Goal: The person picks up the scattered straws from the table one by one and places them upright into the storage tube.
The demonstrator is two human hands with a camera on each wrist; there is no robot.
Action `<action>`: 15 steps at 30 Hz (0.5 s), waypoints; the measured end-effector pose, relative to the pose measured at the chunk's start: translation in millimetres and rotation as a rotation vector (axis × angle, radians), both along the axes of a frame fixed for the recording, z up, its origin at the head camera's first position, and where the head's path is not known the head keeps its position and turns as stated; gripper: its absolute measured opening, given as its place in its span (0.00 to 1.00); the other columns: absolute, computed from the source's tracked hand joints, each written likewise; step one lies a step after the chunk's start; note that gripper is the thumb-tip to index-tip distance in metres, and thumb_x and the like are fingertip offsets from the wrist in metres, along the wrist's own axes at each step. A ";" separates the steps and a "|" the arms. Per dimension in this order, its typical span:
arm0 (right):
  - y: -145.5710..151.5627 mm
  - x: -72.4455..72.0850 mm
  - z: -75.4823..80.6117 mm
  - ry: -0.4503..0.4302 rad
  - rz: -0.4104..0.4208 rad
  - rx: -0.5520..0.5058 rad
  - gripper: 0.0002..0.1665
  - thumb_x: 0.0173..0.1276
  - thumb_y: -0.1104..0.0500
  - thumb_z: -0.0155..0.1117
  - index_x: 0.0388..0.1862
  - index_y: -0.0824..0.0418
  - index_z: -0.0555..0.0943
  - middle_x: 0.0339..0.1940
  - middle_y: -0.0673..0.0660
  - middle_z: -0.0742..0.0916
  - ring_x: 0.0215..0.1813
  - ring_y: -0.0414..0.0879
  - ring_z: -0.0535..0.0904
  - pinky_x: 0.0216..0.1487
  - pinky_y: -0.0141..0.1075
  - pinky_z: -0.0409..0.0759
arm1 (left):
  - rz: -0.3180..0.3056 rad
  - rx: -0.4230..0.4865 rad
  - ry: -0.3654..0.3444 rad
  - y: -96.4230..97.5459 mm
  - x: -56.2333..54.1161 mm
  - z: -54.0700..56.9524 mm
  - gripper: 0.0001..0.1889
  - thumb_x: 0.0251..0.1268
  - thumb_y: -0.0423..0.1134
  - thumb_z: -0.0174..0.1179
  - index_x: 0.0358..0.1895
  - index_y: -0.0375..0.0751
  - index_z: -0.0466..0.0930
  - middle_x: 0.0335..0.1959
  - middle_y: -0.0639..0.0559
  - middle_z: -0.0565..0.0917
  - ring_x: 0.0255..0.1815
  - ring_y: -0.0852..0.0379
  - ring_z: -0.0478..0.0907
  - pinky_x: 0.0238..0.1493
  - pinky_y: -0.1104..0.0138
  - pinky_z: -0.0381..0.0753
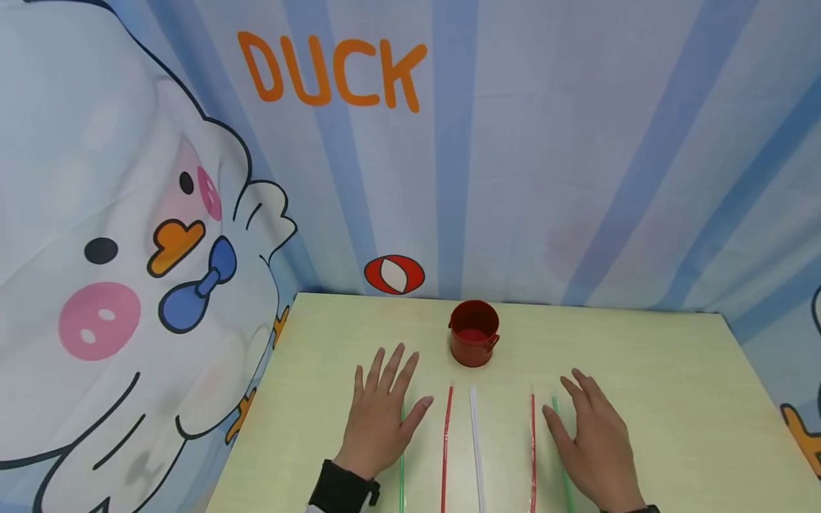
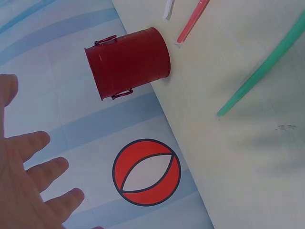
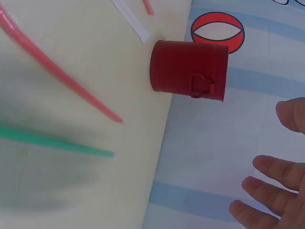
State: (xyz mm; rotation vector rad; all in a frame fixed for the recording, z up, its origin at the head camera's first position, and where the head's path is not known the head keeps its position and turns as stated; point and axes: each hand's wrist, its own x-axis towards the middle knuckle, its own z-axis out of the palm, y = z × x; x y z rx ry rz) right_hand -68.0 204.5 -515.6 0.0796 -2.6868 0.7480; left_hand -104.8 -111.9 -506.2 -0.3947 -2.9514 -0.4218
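My left hand (image 1: 378, 420) is spread with straight fingers above the table's left part, over a thin green straw-like stick (image 1: 402, 467) that it partly hides. On the right, my other hand (image 1: 595, 443), its fingers extended, hovers by a second green stick (image 1: 567, 484). Between the hands lie a red stick (image 1: 445, 442), a white one (image 1: 477, 449) and another red stick (image 1: 532, 449), roughly parallel. Behind them stands a small dark red bucket (image 1: 473, 349) with little side handles, upright. Neither hand holds anything.
The pale yellow table (image 1: 693, 399) ends at the back against a blue striped cloth (image 1: 513, 178). Printed on the cloth are a large white duck, orange lettering and a red and white ball (image 1: 394, 275).
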 end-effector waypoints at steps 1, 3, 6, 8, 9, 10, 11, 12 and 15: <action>1.1 0.7 -1.1 -0.012 -0.005 0.005 0.33 0.72 0.52 0.69 0.67 0.70 0.76 0.73 0.69 0.75 0.72 0.71 0.71 0.63 0.66 0.73 | 0.002 0.002 0.004 -0.2 0.2 -0.5 0.38 0.76 0.64 0.52 0.84 0.58 0.55 0.86 0.51 0.55 0.87 0.41 0.49 0.81 0.33 0.50; 2.9 2.6 -3.7 -0.047 -0.023 0.016 0.33 0.73 0.50 0.67 0.68 0.70 0.76 0.73 0.69 0.75 0.71 0.70 0.72 0.62 0.66 0.73 | 0.009 0.010 0.009 -0.4 0.5 -1.7 0.38 0.76 0.64 0.53 0.83 0.57 0.56 0.85 0.51 0.57 0.86 0.42 0.51 0.81 0.34 0.52; 5.6 5.8 -10.2 -0.106 -0.052 0.028 0.33 0.74 0.49 0.65 0.68 0.71 0.75 0.72 0.70 0.76 0.69 0.70 0.74 0.57 0.69 0.75 | 0.022 0.025 0.008 -1.5 0.9 -3.5 0.37 0.76 0.63 0.54 0.82 0.57 0.58 0.84 0.51 0.61 0.85 0.44 0.54 0.80 0.35 0.55; 8.7 8.7 -16.2 -0.160 -0.069 0.028 0.33 0.75 0.48 0.63 0.68 0.70 0.74 0.71 0.70 0.76 0.67 0.72 0.75 0.54 0.70 0.76 | 0.028 0.032 -0.002 -3.0 1.7 -4.5 0.37 0.76 0.63 0.54 0.82 0.56 0.59 0.83 0.51 0.62 0.85 0.43 0.55 0.80 0.35 0.56; 10.5 9.6 -19.4 -0.189 -0.073 0.027 0.33 0.76 0.48 0.63 0.68 0.70 0.74 0.71 0.71 0.76 0.66 0.73 0.75 0.53 0.70 0.76 | 0.030 0.033 -0.008 -3.9 2.2 -5.1 0.37 0.76 0.63 0.55 0.82 0.56 0.60 0.83 0.51 0.62 0.85 0.43 0.55 0.80 0.35 0.56; 12.6 10.4 -22.7 -0.220 -0.074 0.025 0.33 0.76 0.47 0.62 0.69 0.70 0.73 0.70 0.72 0.76 0.65 0.73 0.75 0.52 0.70 0.76 | 0.032 0.035 -0.016 -5.0 2.6 -5.8 0.37 0.76 0.63 0.55 0.82 0.55 0.60 0.83 0.51 0.62 0.85 0.43 0.55 0.80 0.36 0.56; 14.6 11.1 -25.8 -0.254 -0.077 0.023 0.34 0.77 0.46 0.61 0.69 0.70 0.73 0.70 0.72 0.76 0.64 0.74 0.76 0.52 0.69 0.77 | 0.035 0.034 -0.022 -6.1 3.1 -6.9 0.37 0.76 0.63 0.55 0.81 0.55 0.60 0.83 0.51 0.62 0.85 0.43 0.55 0.80 0.36 0.56; 16.4 11.8 -28.7 -0.287 -0.078 0.019 0.34 0.77 0.46 0.60 0.69 0.70 0.73 0.69 0.73 0.76 0.63 0.74 0.76 0.52 0.69 0.77 | 0.036 0.034 -0.026 -7.3 3.6 -8.0 0.37 0.76 0.62 0.55 0.81 0.55 0.60 0.83 0.50 0.62 0.85 0.42 0.55 0.80 0.36 0.56; 20.9 11.8 -36.9 -0.374 -0.092 0.020 0.34 0.77 0.46 0.60 0.68 0.71 0.73 0.67 0.75 0.76 0.61 0.73 0.77 0.52 0.66 0.79 | 0.039 0.027 -0.033 -10.8 4.9 -11.1 0.37 0.76 0.63 0.55 0.81 0.54 0.61 0.83 0.50 0.62 0.85 0.42 0.55 0.80 0.35 0.56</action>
